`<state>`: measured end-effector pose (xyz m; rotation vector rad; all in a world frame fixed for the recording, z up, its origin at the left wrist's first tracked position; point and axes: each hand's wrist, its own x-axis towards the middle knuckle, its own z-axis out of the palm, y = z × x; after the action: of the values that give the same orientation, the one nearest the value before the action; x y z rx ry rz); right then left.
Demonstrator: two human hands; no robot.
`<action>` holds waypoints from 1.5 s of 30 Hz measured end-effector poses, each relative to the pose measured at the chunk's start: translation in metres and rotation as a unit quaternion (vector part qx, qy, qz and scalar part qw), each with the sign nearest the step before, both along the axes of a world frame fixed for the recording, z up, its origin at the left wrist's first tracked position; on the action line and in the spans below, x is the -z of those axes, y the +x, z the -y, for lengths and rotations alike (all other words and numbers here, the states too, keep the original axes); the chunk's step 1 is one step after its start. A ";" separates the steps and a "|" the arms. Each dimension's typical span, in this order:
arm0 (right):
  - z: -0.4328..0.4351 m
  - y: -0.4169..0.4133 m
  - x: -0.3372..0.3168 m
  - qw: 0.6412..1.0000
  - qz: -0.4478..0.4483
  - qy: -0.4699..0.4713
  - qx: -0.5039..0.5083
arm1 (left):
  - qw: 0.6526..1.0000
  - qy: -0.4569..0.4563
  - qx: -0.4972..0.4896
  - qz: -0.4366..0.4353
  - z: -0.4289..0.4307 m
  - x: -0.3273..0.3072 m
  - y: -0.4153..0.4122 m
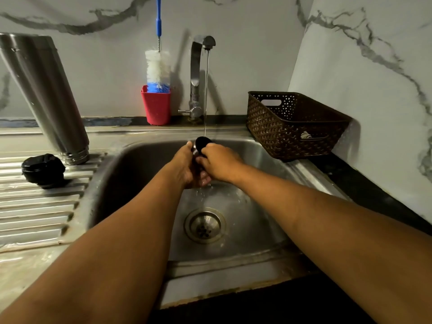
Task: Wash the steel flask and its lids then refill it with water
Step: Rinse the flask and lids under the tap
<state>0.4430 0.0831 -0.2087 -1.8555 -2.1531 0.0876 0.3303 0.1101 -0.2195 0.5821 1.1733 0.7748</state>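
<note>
Rinsing step: the small lid [203, 143], black with a steel rim, sits under the water stream [206, 90] at the centre of the view, above the sink [268, 206].
Left hand [187, 168]: cups the lid from below at its 7 o'clock, fingers curled up around it.
Right hand [221, 163]: grips the lid from 4 o'clock, fingers pressed together on its dark face.
Flask [46, 97]: stands mouth down on the draining board [35, 206] at 10 o'clock, well apart from both hands.
Second lid [43, 169]: black, on the board at 9 o'clock, just beside the flask's mouth.
Tap [198, 73]: at 12 o'clock, running.
Brush [157, 69]: head down in a red cup [156, 106] at 11 o'clock.
Basket [292, 127]: brown, on the worktop [374, 188] at 2 o'clock.
Stage: likely the washing half of the task, since the flask is upside down and the refill is not yet begun.
Next move: probably setting this lid down at 9 o'clock, which calls for a firm hold on a wet, slippery piece while it crosses the sink edge.
</note>
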 end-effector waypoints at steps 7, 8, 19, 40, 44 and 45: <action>-0.002 0.006 -0.014 0.868 -0.465 -0.164 0.053 | 0.998 0.067 0.014 0.015 -0.004 -0.002 -0.005; -0.005 0.012 -0.015 0.856 -0.485 -0.148 0.096 | 0.996 0.084 0.025 0.003 -0.003 -0.003 -0.001; -0.028 -0.013 0.006 0.980 -0.197 0.016 0.030 | 0.979 0.161 -0.095 -0.078 -0.009 -0.003 0.002; -0.031 -0.005 0.006 0.928 -0.365 -0.037 -0.070 | 0.991 0.116 -0.057 -0.040 -0.001 -0.028 -0.008; -0.027 -0.007 -0.006 0.908 -0.414 -0.066 0.009 | 0.980 0.185 -0.051 -0.052 0.000 -0.028 0.002; -0.027 -0.007 -0.010 0.881 -0.459 -0.098 0.053 | 0.975 0.209 -0.042 -0.065 0.002 -0.027 0.004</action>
<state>0.4362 0.1098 -0.1991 -1.5308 -1.3943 0.9777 0.3340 0.1081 -0.1924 0.9470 1.1651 1.0804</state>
